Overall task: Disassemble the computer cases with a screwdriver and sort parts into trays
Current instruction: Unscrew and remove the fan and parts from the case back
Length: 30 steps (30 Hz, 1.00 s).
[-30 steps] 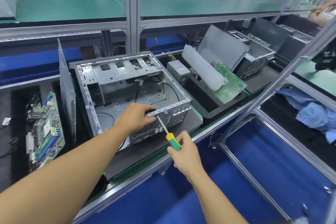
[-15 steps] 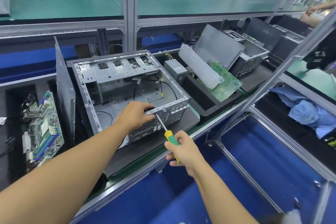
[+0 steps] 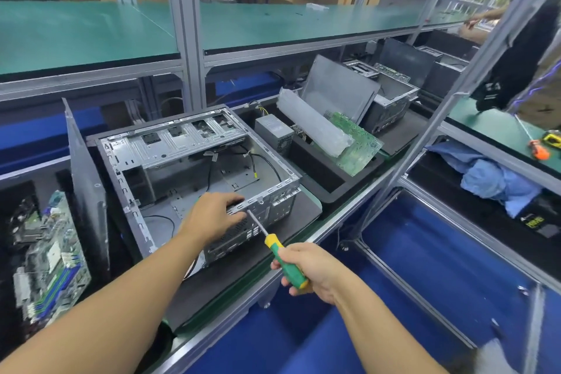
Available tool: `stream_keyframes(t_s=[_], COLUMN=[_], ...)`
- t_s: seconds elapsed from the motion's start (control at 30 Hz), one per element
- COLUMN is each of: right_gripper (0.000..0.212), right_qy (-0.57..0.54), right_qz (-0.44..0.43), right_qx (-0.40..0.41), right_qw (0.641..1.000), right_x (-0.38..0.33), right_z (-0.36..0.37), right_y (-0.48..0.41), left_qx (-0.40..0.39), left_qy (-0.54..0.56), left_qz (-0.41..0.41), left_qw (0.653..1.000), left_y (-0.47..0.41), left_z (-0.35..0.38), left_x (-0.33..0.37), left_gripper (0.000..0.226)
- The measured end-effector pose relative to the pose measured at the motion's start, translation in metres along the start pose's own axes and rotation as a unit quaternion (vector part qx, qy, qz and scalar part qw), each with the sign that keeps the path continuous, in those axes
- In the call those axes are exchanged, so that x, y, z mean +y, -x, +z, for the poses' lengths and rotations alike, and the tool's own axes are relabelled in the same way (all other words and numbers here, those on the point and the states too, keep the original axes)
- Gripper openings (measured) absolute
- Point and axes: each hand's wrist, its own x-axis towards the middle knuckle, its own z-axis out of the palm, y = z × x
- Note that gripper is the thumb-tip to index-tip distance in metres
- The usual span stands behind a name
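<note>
Loosening a screw on the near rim looks like your step: your left hand [image 3: 212, 217] curls over that rim of the open computer case [image 3: 170, 146], which sits on the table [image 3: 230, 282], and your right hand [image 3: 314, 273] grips the screwdriver [image 3: 287, 264], tip at the rim. Next, seat the tip squarely, then turn.

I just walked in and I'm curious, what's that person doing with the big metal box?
A person is taking apart an open computer case. The left hand grips its near edge, and the right hand holds a green screwdriver with the tip at that edge. A left circuit board and a right circuit board lie out beside it.
</note>
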Motion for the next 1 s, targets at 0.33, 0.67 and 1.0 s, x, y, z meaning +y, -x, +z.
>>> stream_keyframes(t_s=[0.33,0.67,1.0], right_gripper=[0.042,0.038,0.021], right_qy=[-0.142,-0.427,0.276], right_qz=[0.059,0.071,-0.207], right_qx=[-0.039,-0.035,0.217], right_qw=[0.987,0.901,0.913], right_x=[0.004,0.024,0.019], right_z=[0.000,0.010,0.004], right_y=[0.004,0.003,0.010], left_qx=[0.002,0.008,0.006], left_qy=[-0.005,-0.012,-0.013], left_qz=[-0.003,0.002,-0.010], left_qw=[1.000,1.000,1.000], left_y=[0.000,0.000,0.000], left_z=[-0.001,-0.001,0.000], left_x=[-0.001,-0.001,-0.001], left_gripper=[0.043,0.042,0.042])
